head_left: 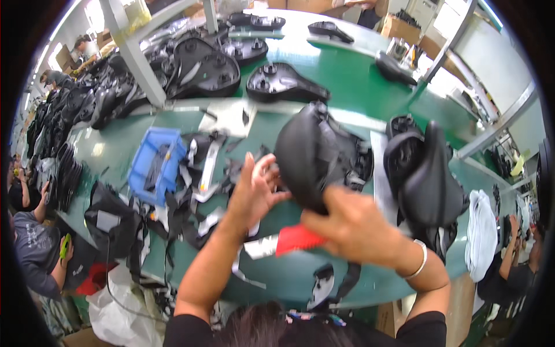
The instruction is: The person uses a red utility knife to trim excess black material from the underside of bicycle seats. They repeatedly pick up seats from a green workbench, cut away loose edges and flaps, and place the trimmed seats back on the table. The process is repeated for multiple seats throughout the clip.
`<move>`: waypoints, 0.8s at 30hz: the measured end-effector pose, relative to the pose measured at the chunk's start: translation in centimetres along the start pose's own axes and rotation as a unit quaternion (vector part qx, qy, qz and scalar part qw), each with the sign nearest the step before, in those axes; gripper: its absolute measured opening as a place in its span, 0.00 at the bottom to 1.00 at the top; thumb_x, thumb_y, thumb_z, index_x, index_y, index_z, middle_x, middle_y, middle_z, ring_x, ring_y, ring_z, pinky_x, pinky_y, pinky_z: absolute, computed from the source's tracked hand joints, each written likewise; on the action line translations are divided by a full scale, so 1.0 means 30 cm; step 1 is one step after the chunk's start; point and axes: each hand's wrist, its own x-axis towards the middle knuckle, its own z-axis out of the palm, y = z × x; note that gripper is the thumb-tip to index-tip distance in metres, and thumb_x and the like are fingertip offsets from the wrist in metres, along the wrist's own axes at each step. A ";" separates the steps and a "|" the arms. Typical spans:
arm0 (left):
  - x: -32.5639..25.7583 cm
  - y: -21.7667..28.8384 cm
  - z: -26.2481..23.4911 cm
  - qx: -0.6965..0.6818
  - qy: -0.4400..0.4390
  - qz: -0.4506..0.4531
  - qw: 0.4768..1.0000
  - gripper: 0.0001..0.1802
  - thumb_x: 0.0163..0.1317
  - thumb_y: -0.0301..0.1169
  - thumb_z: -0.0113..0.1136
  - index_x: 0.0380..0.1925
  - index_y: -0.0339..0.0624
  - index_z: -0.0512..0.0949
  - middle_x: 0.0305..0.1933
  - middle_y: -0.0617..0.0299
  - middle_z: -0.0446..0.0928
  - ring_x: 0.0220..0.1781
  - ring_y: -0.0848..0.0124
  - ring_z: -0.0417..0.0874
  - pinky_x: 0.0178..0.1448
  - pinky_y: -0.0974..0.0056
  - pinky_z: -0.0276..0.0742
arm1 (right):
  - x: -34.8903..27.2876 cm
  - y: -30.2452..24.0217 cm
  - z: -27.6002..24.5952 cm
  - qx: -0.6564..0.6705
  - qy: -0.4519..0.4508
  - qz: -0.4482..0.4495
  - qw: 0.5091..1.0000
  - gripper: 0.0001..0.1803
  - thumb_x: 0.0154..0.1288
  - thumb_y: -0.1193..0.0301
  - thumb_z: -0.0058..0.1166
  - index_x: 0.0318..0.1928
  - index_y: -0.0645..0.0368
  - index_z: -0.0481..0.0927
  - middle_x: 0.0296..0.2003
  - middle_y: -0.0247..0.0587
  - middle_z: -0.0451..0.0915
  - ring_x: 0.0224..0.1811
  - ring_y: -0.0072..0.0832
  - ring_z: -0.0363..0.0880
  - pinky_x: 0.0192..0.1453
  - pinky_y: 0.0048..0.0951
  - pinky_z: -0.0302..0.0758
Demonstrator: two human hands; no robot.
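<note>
A black bicycle saddle point(300, 156) is tilted up in front of me over the green table, part of its underside showing on the right. My left hand point(260, 188) is beside its left edge, fingers spread and the thumb reaching toward the saddle; whether it touches is unclear. My right hand point(358, 222), slightly blurred, is closed at the saddle's lower end. From under that hand a flat red piece with a white end point(289, 240) sticks out to the left; its kind is unclear. The right fingertips are partly hidden.
Several finished-looking saddles point(430, 179) are stacked on the right. A blue plastic bin point(157, 165) stands left, beside black and white scraps point(202, 196). More saddles point(283, 84) lie on the far table behind metal posts point(136, 55). Other people work at both sides.
</note>
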 end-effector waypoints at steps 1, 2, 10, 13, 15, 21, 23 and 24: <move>-0.044 0.020 -0.002 0.010 0.016 -0.013 1.000 0.35 0.66 0.57 0.45 0.62 0.42 0.60 0.58 0.53 0.70 0.58 0.64 0.72 0.61 0.56 0.69 | -0.065 -0.079 0.038 0.018 -0.079 -0.009 0.997 0.13 0.42 0.68 0.61 0.34 0.47 0.82 0.24 0.36 0.63 0.24 0.31 0.71 0.25 0.30 0.69; -0.084 0.032 0.001 0.023 0.031 -0.020 0.999 0.36 0.66 0.56 0.46 0.62 0.38 0.60 0.60 0.50 0.69 0.60 0.63 0.72 0.65 0.56 0.66 | -0.126 -0.140 0.085 0.031 -0.106 -0.027 0.994 0.13 0.42 0.67 0.61 0.35 0.48 0.82 0.23 0.33 0.63 0.24 0.29 0.71 0.27 0.30 0.70; -0.286 -0.003 0.004 0.261 0.119 -0.070 0.955 0.37 0.59 0.45 0.62 0.60 0.32 0.61 0.52 0.53 0.73 0.48 0.70 0.79 0.51 0.67 0.77 | -0.394 -0.272 0.159 0.402 0.020 0.264 0.877 0.18 0.51 0.72 0.65 0.44 0.59 0.79 0.45 0.48 0.80 0.45 0.37 0.81 0.46 0.35 0.77; -0.294 0.022 0.048 0.270 0.132 -0.046 0.953 0.30 0.58 0.41 0.61 0.56 0.34 0.67 0.44 0.59 0.76 0.43 0.74 0.80 0.47 0.68 0.78 | -0.473 -0.226 0.123 0.251 0.115 0.357 0.893 0.29 0.52 0.75 0.64 0.57 0.57 0.74 0.44 0.49 0.80 0.38 0.38 0.82 0.40 0.33 0.78; -0.265 0.055 0.059 0.325 0.096 -0.050 0.939 0.29 0.58 0.42 0.62 0.54 0.34 0.69 0.42 0.60 0.76 0.40 0.76 0.79 0.44 0.70 0.77 | -0.469 -0.169 0.095 0.172 0.034 0.276 0.945 0.32 0.51 0.77 0.63 0.60 0.53 0.71 0.38 0.46 0.80 0.32 0.37 0.80 0.36 0.32 0.77; -0.197 0.109 0.119 0.449 0.068 -0.065 0.889 0.25 0.53 0.39 0.62 0.47 0.33 0.72 0.38 0.61 0.76 0.35 0.76 0.77 0.41 0.70 0.75 | -0.390 -0.077 0.065 -0.042 -0.092 0.116 0.988 0.33 0.55 0.78 0.53 0.63 0.41 0.69 0.23 0.39 0.67 0.19 0.36 0.68 0.20 0.37 0.66; -0.205 0.100 0.097 0.424 0.072 -0.040 0.902 0.25 0.53 0.39 0.62 0.46 0.33 0.73 0.38 0.60 0.76 0.35 0.76 0.77 0.41 0.70 0.75 | -0.446 -0.142 0.093 -0.001 -0.098 0.183 0.978 0.33 0.54 0.78 0.52 0.63 0.43 0.68 0.24 0.42 0.68 0.19 0.37 0.70 0.20 0.38 0.67; -0.226 0.091 0.080 0.411 0.080 -0.032 0.907 0.25 0.53 0.39 0.62 0.46 0.33 0.73 0.38 0.60 0.76 0.34 0.76 0.76 0.41 0.70 0.75 | -0.483 -0.190 0.129 0.027 -0.102 0.215 0.971 0.33 0.54 0.78 0.52 0.63 0.45 0.68 0.24 0.43 0.69 0.19 0.38 0.72 0.20 0.38 0.68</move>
